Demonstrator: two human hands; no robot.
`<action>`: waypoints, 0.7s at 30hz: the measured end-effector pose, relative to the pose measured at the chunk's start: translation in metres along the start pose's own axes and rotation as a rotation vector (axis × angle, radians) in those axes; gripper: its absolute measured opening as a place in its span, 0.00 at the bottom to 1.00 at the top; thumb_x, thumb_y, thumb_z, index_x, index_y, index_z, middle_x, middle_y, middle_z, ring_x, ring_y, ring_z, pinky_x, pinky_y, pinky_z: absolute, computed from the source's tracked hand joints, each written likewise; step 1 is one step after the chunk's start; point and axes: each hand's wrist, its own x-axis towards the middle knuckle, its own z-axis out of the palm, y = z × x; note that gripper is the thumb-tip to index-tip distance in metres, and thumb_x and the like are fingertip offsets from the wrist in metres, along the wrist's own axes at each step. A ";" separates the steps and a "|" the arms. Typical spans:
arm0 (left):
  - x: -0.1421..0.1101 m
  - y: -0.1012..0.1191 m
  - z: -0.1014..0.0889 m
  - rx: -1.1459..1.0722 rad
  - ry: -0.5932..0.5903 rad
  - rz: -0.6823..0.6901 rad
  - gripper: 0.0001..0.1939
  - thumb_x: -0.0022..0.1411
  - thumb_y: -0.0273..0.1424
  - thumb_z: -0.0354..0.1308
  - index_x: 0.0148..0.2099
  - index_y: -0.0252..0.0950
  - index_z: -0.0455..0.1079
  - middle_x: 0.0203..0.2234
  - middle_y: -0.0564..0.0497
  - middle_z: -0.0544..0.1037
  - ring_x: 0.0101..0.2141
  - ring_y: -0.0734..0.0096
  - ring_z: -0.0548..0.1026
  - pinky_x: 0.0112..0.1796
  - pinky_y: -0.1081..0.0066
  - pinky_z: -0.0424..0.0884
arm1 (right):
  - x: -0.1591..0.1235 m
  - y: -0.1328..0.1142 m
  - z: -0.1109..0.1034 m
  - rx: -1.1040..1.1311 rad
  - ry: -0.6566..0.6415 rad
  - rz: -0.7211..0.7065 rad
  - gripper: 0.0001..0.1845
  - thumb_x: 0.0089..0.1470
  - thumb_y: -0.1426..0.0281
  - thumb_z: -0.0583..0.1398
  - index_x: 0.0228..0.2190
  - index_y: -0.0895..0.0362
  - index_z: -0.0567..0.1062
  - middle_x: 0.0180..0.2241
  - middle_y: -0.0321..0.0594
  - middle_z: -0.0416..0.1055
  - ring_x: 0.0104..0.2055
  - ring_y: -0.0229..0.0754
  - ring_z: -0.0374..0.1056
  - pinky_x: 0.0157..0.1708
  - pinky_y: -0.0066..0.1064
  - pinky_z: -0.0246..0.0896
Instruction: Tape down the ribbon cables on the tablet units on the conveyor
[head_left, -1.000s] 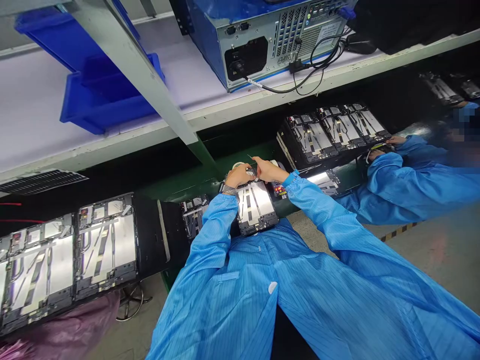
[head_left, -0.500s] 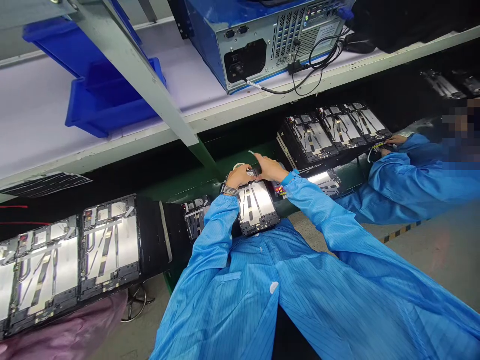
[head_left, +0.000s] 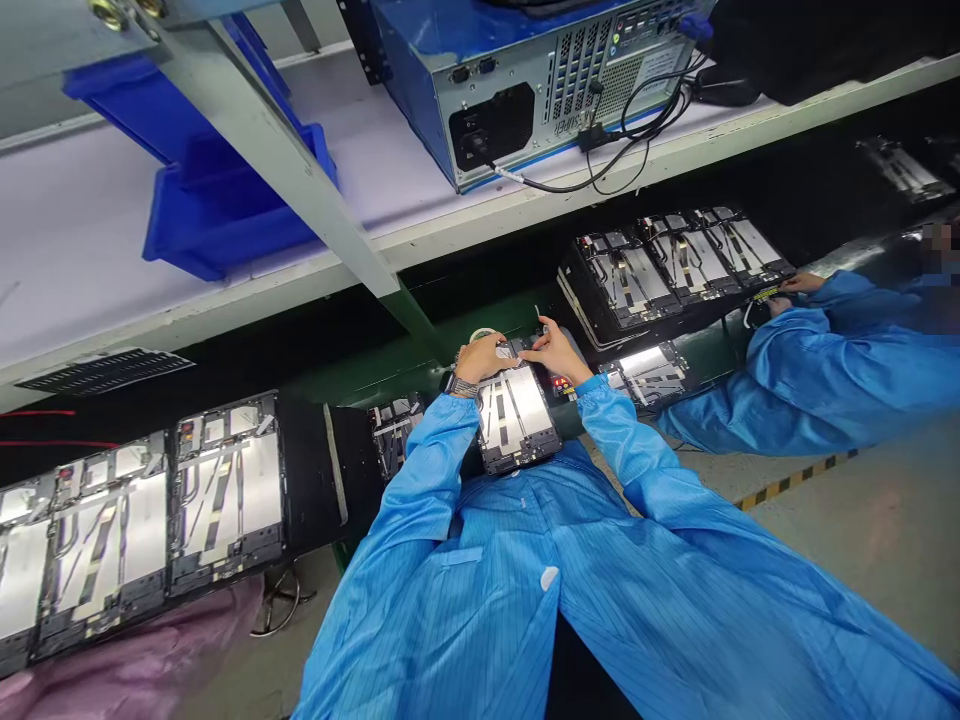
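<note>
Display panel (head_left: 514,420) | hands (head_left: 480,358) at top edge | blue bins (head_left: 232,225) on shelf (head_left: 75,270)

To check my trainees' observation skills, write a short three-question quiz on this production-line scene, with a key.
1. Which hand wears the wristwatch?
2. True or false: the computer case stands on the white shelf.
3. Fill the gap: the plastic bin on the shelf is ___.

Key: 1. left hand; 2. true; 3. blue.
</note>
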 end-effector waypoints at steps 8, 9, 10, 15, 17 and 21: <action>-0.024 -0.033 -0.028 -0.357 0.183 0.159 0.18 0.71 0.42 0.58 0.59 0.43 0.74 0.58 0.47 0.79 0.59 0.58 0.75 0.61 0.61 0.67 | -0.038 -0.054 0.016 -0.154 -0.073 -0.359 0.44 0.57 0.67 0.65 0.70 0.52 0.57 0.42 0.38 0.73 0.34 0.41 0.67 0.41 0.35 0.67; -0.033 -0.045 -0.031 -0.417 0.252 0.143 0.17 0.72 0.40 0.57 0.59 0.43 0.74 0.58 0.47 0.79 0.58 0.60 0.75 0.60 0.62 0.69 | -0.043 -0.060 0.022 -0.182 -0.163 -0.400 0.45 0.56 0.68 0.66 0.70 0.52 0.58 0.42 0.38 0.73 0.35 0.42 0.67 0.42 0.35 0.67; -0.042 -0.056 -0.032 -0.460 0.316 0.101 0.17 0.72 0.38 0.56 0.59 0.43 0.74 0.58 0.47 0.79 0.58 0.61 0.75 0.60 0.63 0.70 | -0.047 -0.065 0.030 -0.215 -0.226 -0.428 0.46 0.55 0.69 0.67 0.71 0.51 0.58 0.43 0.38 0.74 0.36 0.42 0.68 0.42 0.35 0.66; -0.085 -0.092 0.000 -0.601 0.448 -0.116 0.20 0.70 0.35 0.59 0.61 0.43 0.72 0.61 0.45 0.76 0.61 0.60 0.74 0.59 0.62 0.72 | -0.037 -0.070 0.065 -0.270 -0.322 -0.488 0.42 0.58 0.76 0.63 0.71 0.54 0.59 0.40 0.37 0.74 0.35 0.42 0.67 0.42 0.34 0.63; -0.094 -0.094 0.024 -0.666 0.452 -0.125 0.22 0.68 0.35 0.61 0.63 0.43 0.70 0.62 0.45 0.75 0.62 0.61 0.73 0.59 0.63 0.72 | -0.028 -0.070 0.072 -0.260 -0.356 -0.506 0.40 0.59 0.77 0.60 0.70 0.55 0.59 0.38 0.36 0.74 0.34 0.41 0.67 0.41 0.32 0.62; -0.093 -0.085 0.061 -0.808 0.516 -0.146 0.24 0.69 0.37 0.62 0.65 0.44 0.67 0.66 0.44 0.71 0.65 0.60 0.71 0.60 0.62 0.72 | -0.017 -0.073 0.075 -0.294 -0.389 -0.533 0.38 0.60 0.78 0.57 0.70 0.56 0.60 0.37 0.36 0.73 0.35 0.40 0.67 0.39 0.30 0.60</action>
